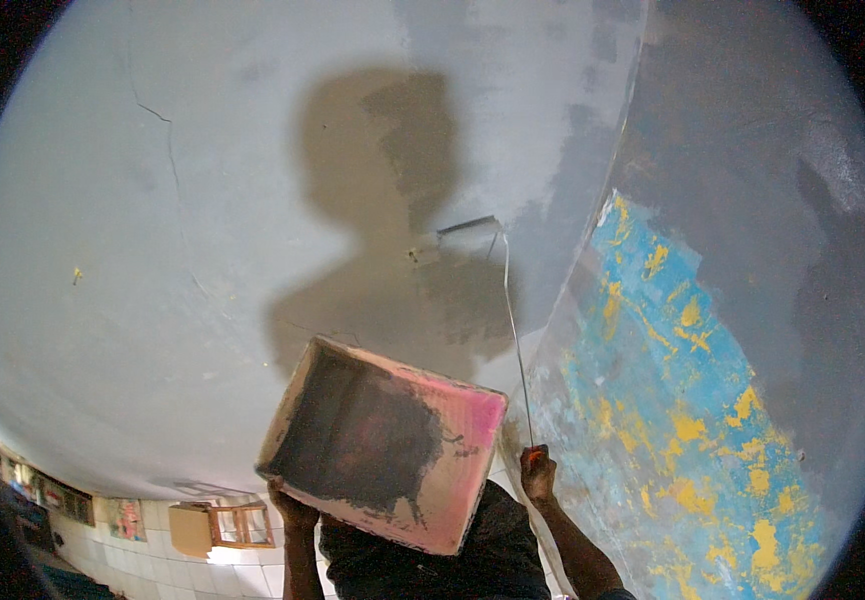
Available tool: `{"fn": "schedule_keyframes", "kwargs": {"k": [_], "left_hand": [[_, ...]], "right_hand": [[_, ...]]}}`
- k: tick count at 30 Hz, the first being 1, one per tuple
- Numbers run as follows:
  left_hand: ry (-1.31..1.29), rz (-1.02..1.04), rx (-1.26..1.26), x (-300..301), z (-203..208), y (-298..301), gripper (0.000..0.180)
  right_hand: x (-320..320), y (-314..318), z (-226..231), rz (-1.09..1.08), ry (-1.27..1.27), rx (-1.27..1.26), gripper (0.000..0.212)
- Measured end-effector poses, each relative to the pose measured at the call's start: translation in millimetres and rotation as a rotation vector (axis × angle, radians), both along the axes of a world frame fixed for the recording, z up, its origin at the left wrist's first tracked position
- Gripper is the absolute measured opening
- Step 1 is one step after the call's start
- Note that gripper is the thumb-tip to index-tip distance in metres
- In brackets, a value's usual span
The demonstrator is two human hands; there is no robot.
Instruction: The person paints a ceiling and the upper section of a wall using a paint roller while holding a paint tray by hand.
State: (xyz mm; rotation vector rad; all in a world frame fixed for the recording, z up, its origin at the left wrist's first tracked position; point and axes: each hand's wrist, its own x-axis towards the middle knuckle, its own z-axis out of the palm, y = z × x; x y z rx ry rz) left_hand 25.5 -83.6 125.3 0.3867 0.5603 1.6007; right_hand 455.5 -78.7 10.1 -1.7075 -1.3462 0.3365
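Note:
My left hand (294, 507) grips the lower left side of a paint tray (476, 430), pinkish with dark grey paint spread over its inside. The tray is held tilted in front of my body. Closed round the handle of a paint roller (516, 320) is my right hand (538, 474); a bit of orange shows at the grip. The roller's long thin metal rod runs up to a narrow dark roller head at the wall (223, 150). Whether the head touches the wall I cannot tell. Darker grey patches lie on the wall around it.
To the right, past the corner, a second wall (773, 150) is grey above a blue area with yellow patches (693, 400). My shadow falls on the wall ahead. A wooden chair (243, 525) stands on white floor tiles (168, 550) at lower left. A crack runs down the left wall.

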Motion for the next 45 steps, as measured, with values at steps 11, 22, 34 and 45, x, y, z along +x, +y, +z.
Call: {"fn": "schedule_keyframes", "kwargs": {"k": [11,22,34,45], "left_hand": [[-0.022,0.121,-0.023,-4.2,-14.9,-5.5,0.072],[0.032,0.147,-0.040,-11.8,-21.0,-7.5,0.065],[-0.010,0.064,-0.089,15.5,31.5,-17.8,0.064],[0.651,-0.058,0.000,-0.3,36.8,-57.3,0.054]], "right_hand": [[-12.1,63.3,33.3,-0.021,-0.004,-0.028,0.019],[13.4,-2.0,42.6,-0.052,-0.128,0.090,0.016],[-4.3,-26.1,138.4,0.067,0.451,0.029,0.017],[-16.3,-47.3,171.1,0.302,0.460,-0.016,0.015]]}}
